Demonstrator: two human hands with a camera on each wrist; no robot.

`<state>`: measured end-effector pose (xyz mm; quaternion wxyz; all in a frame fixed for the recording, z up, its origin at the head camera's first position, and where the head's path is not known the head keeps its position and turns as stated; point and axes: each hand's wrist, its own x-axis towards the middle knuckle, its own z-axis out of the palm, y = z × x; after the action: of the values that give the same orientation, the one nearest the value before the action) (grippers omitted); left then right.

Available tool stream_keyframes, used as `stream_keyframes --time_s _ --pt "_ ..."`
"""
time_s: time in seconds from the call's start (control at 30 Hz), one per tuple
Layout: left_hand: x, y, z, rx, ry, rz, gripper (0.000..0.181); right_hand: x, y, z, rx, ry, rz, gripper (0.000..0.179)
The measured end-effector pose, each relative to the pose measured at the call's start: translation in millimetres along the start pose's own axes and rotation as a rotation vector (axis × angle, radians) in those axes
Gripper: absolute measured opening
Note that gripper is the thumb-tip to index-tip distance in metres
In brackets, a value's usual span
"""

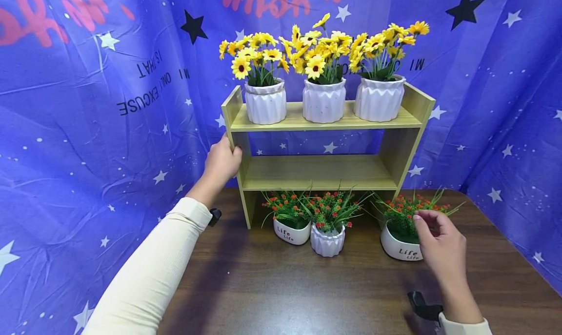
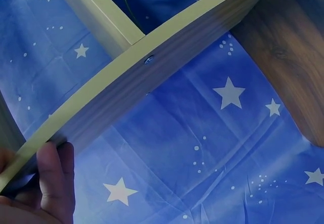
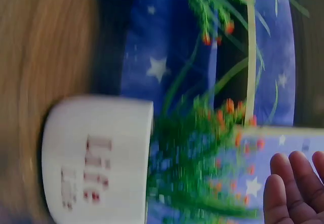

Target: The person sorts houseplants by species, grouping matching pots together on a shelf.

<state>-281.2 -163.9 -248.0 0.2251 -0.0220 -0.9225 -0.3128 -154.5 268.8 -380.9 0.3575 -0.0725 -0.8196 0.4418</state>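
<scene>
Nearest, the right hand [image 1: 443, 249] is hovering over the right side of a white oval "Life" pot [image 1: 395, 247], its fingers bending loosely and holding nothing visible; whether they are touching the leaves, I cannot tell. A black wrist piece [image 1: 423, 305] and a cream sleeve [image 1: 465, 326] are showing behind that hand. The pot is standing on the brown table [image 1: 285, 296], just in front of the shelf's right side panel, and is carrying green leaves with small red flowers.

To its left, 2 more red-flowered pots are standing just beside each other before the shelf's lower opening: 1 white ribbed pot [image 1: 327, 243] and, a little farther back, 1 oval pot [image 1: 291, 234] also reading "Life".

Farther in, the left hand [image 1: 223, 159] is gripping the left side panel of the wooden shelf [image 1: 320, 171], its thumb and fingers closing on the panel's edge. The shelf is standing upright on the table. Its top board is bearing 3 white ribbed pots [image 1: 324, 103] of yellow flowers [image 1: 315, 67] in a row.

Behind everything, a blue curtain [image 1: 88, 154] with stars and lettering is hanging.
</scene>
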Motion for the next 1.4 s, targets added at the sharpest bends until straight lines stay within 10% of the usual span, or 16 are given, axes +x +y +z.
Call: stream_keyframes --time_s 0.33,0.67,0.93,1.4 --pt "1.5 -0.4 -0.6 -0.005 -0.021 -0.022 0.032 5.2 31 -22 -0.063 0.14 0.167 0.033" --pt "2.5 3.1 2.9 0.009 -0.024 -0.019 0.033 -3.2 59 -8 -0.121 -0.2 0.436 0.089" --pt "1.0 -0.9 0.0 0.017 -0.014 -0.028 0.033 -8.9 64 14 -0.146 -0.315 0.44 0.103" --pt "0.1 2.4 0.2 0.013 -0.018 -0.032 0.033 -12.8 69 32 -0.107 -0.232 0.484 0.117"
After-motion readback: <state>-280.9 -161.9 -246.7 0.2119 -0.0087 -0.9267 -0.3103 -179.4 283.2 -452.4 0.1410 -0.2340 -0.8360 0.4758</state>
